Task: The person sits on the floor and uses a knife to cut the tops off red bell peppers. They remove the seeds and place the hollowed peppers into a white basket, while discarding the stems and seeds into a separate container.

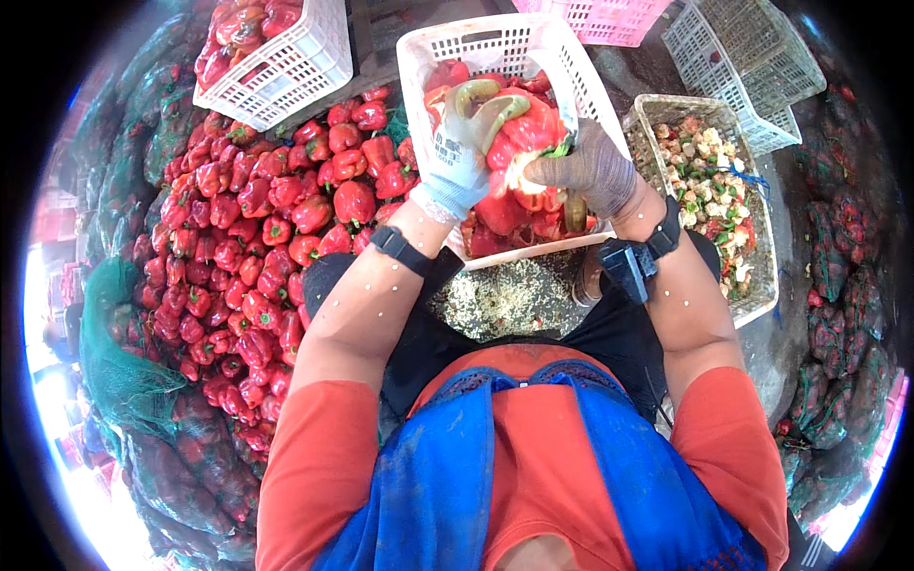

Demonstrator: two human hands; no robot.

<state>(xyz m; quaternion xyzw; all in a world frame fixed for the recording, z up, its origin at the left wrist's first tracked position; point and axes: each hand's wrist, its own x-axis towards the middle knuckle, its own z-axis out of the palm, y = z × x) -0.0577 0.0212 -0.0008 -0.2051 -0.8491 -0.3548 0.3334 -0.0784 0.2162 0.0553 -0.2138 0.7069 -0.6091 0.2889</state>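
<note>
Over a white plastic crate [532, 253] of red pepper pieces, both gloved hands hold one red bell pepper [523, 135]. My left hand [464, 143], in a white and grey coated glove, has its fingers bent around the pepper's left side. On the other side, my right hand [585, 168], in a brownish glove, grips the pepper by its green stem end, with the thumb at a pale, bright patch. Whether a tool is in the right hand, I cannot tell. Below the hands lie red pepper pieces [503, 214] in the crate.
A large heap of whole red bell peppers [243, 235] lies at left. Right stands a crate [764, 285] of pepper cores. A white crate [285, 78] of peppers is at upper left, a pink crate [614, 21] at top. Seeds [500, 300] litter the floor; net sacks [832, 321] line the right.
</note>
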